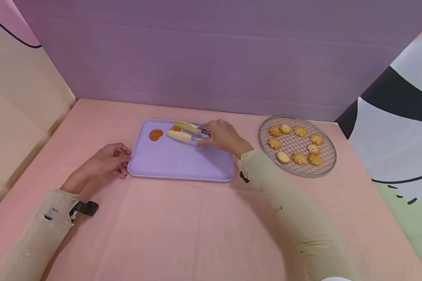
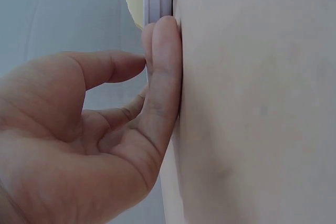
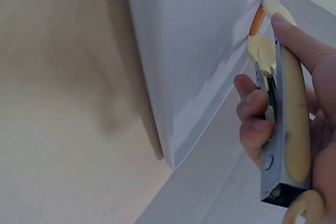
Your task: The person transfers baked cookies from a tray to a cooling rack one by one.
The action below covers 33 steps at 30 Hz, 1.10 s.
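My right hand [image 1: 222, 136] grips a pair of food tongs [image 3: 294, 114] with cream-coloured tips over the back of a lavender tray [image 1: 176, 166]. Between the spread tips lies an orange-brown, pretzel-like biscuit [image 1: 176, 128]; whether they touch it I cannot tell. Further left on the tray sit more orange-brown biscuits [image 1: 156, 135], close together. At the tray's front left corner, my left hand [image 1: 107, 159] holds the rim between thumb and fingers. The left wrist view shows those fingers [image 2: 165, 72] against the tray's edge, partly hiding it.
To the right of the tray stands a round wire rack [image 1: 295, 144] bearing several golden cookies [image 1: 300, 158] of different shapes. A pink cloth [image 1: 168, 226] covers the table, and a purple wall [image 1: 211, 62] rises behind it.
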Motion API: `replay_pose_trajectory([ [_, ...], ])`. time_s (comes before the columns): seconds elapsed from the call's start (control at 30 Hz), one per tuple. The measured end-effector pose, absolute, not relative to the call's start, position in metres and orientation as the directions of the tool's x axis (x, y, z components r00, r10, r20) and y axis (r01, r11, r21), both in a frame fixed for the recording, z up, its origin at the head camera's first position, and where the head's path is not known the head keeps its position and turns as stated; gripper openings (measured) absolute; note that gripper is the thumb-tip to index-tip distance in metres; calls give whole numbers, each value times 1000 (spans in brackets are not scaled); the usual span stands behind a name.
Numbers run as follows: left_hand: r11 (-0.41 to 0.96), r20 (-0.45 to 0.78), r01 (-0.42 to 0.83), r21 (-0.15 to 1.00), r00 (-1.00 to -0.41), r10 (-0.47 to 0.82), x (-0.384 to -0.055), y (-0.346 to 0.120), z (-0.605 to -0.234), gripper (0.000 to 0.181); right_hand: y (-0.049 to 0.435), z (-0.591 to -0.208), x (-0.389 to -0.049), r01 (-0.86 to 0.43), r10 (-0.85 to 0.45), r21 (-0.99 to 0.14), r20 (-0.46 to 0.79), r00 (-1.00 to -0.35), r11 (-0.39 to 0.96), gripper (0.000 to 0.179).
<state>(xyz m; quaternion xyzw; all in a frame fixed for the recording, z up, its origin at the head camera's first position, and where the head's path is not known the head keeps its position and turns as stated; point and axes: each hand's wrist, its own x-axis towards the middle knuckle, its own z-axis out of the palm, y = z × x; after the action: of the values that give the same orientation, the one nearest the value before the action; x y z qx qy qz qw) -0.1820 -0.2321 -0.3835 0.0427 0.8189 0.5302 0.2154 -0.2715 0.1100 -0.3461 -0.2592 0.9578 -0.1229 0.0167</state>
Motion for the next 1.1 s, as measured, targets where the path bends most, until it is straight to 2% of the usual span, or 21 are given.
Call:
replay_pose_trajectory([
  [0.3, 428, -298, -150, 891, -906, 302, -184, -233, -386, 32, 109, -346, -264, -568, -561, -151, 90, -823, 809, 60],
  [0.57, 422, -298, -153, 894, -905, 303, -184, -233, -387, 33, 109, -348, -263, -560, -553, -126, 89, -828, 819, 59],
  [0.9, 415, -298, -152, 897, -902, 312, -184, -234, -387, 35, 106, -350, -258, -599, -591, -96, 99, -800, 795, 58],
  [1.1, 410, -297, -156, 899, -904, 307, -183, -234, -386, 37, 111, -343, -253, -600, -585, -72, 154, -796, 797, 57],
])
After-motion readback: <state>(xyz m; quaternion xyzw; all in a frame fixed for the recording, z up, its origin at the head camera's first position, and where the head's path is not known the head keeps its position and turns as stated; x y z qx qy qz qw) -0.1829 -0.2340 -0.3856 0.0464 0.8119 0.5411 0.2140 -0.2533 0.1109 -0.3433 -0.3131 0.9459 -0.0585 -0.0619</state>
